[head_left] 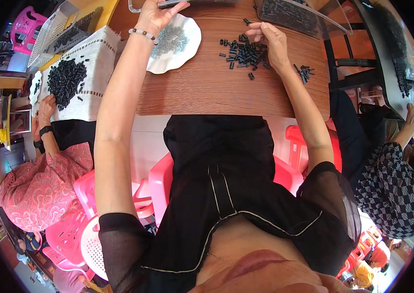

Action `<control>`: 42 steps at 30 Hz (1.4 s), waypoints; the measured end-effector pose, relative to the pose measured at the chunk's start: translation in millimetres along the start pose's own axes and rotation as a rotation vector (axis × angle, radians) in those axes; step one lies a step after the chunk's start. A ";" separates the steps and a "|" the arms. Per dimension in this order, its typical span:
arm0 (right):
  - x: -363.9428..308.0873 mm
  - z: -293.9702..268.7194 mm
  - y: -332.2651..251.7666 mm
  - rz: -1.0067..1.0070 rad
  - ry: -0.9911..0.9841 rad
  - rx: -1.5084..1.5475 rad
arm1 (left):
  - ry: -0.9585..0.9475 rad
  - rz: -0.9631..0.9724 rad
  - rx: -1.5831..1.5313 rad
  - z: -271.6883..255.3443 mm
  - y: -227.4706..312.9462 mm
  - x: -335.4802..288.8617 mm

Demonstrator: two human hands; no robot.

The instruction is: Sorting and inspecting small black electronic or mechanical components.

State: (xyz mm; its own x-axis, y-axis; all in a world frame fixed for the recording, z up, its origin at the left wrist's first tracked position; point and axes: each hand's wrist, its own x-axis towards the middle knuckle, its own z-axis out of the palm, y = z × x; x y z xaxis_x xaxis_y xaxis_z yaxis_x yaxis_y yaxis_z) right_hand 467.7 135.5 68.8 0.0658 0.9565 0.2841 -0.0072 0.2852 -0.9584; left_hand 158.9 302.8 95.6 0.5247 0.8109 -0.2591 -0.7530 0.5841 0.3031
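My right hand [272,43] is closed in a pinch at the far side of the table, with a small black cylindrical piece [247,21] at its fingertips. Just below that hand lies a loose heap of similar black pieces [247,52]. My left hand [160,13] reaches to the top edge of the picture, beside the rim of a clear plastic tray [134,8]. One of its fingers stretches rightward along a dark edge; the others are cut off, so its grip is unclear. Partly behind my left wrist, a white scalloped plate [190,49] holds many tiny grey-blue pieces [171,40].
A small group of thin dark pieces [304,73] lies right of the heap on the brown table [197,93]. A clear bin [321,19] stands at the far right. At left, a co-worker's hand [47,105] is near another black heap [66,80]. Another person [392,190] sits at right.
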 end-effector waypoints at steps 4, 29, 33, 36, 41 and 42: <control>1.4 -8.1 -7.1 -0.008 -0.013 -0.028 | -0.024 0.009 0.031 -0.4 0.5 0.3; 205.3 111.0 -2.9 -0.055 -0.208 -0.784 | 0.055 0.150 0.078 8.1 -19.8 -8.3; 212.1 134.0 -8.3 0.308 -0.354 -1.060 | 0.054 0.177 0.121 8.6 -17.9 -15.7; 218.2 139.8 1.1 0.295 -0.268 -1.005 | 0.098 0.161 0.079 13.7 -21.2 -16.9; 244.0 142.7 10.9 0.280 -0.295 -1.005 | 0.136 0.185 0.064 19.2 -27.0 -15.9; 249.0 144.7 9.3 0.281 -0.263 -1.068 | 0.133 0.210 0.091 17.9 -26.1 -16.1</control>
State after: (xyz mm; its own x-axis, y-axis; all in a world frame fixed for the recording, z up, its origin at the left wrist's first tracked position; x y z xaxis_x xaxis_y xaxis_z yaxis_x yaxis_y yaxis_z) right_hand 339.6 385.2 134.4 -0.0166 0.9975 -0.0684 0.8746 -0.0187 -0.4845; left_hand 177.3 275.2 108.3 0.2998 0.9063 -0.2979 -0.7976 0.4094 0.4429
